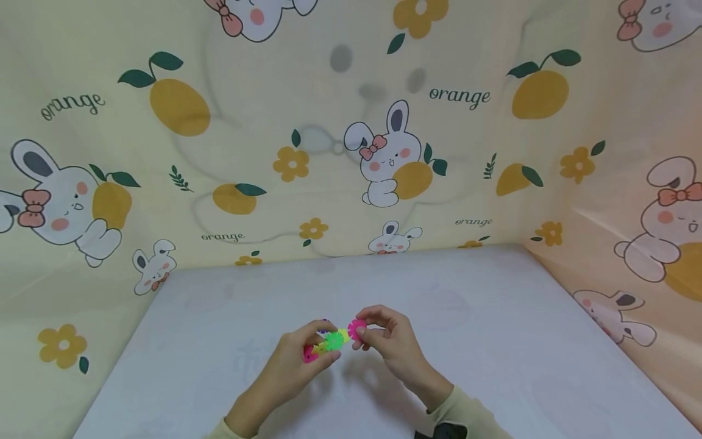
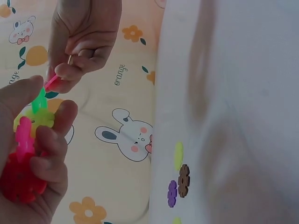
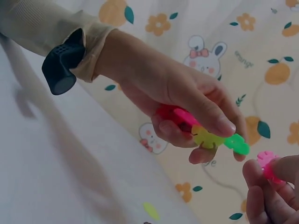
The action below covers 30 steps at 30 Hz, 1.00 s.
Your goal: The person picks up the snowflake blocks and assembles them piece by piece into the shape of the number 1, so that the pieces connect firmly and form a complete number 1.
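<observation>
My left hand holds a joined chain of notched plastic snowflake discs. The chain has a red disc, a pink disc, a yellow disc and a green disc at its outer end. My right hand pinches a separate pink disc between thumb and fingers. In the right wrist view, a small gap separates this pink disc from the green one. Fingers hide part of the chain.
On the white table lie a purple disc, a brown disc and a yellow-green disc. A cloth printed with rabbits and oranges hangs behind and at both sides.
</observation>
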Available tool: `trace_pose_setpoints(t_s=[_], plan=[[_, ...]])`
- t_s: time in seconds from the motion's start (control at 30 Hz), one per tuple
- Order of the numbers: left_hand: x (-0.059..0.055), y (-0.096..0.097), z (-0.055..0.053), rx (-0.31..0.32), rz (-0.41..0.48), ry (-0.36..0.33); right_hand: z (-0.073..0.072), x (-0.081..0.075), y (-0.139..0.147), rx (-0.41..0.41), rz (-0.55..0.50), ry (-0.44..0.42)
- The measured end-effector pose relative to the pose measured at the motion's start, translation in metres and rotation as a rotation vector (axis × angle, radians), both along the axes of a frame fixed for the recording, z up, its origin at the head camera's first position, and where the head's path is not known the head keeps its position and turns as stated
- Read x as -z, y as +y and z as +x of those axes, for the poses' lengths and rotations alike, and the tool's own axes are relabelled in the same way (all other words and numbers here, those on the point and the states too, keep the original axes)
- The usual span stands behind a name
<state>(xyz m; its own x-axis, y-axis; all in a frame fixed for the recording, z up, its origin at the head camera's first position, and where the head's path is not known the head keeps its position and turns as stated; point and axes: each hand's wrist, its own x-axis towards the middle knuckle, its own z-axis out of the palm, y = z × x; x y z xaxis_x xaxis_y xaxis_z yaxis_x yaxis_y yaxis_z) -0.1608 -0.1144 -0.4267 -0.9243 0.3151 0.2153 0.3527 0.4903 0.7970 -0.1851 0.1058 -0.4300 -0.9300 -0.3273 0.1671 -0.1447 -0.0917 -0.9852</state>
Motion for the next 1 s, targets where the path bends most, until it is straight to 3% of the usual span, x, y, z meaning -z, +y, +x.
trace_pose_setpoints(t_s=[0.4,0.77,1.0], plan=[[-0.0017,0.0020,0.0028,0.009,0.026,-0.002,0.0048,0.0028,-0.0039,-0.055,-0.032,0.073],[-0.0028,0.0012,0.0020,0.039,0.063,-0.036,0.0064,0.0031,-0.0069,-0.057,-0.030,0.096],[-0.0018,-0.0025,0.0004,0.015,0.064,-0.041,0.0052,0.0047,-0.0032,-0.043,-0.006,0.129]])
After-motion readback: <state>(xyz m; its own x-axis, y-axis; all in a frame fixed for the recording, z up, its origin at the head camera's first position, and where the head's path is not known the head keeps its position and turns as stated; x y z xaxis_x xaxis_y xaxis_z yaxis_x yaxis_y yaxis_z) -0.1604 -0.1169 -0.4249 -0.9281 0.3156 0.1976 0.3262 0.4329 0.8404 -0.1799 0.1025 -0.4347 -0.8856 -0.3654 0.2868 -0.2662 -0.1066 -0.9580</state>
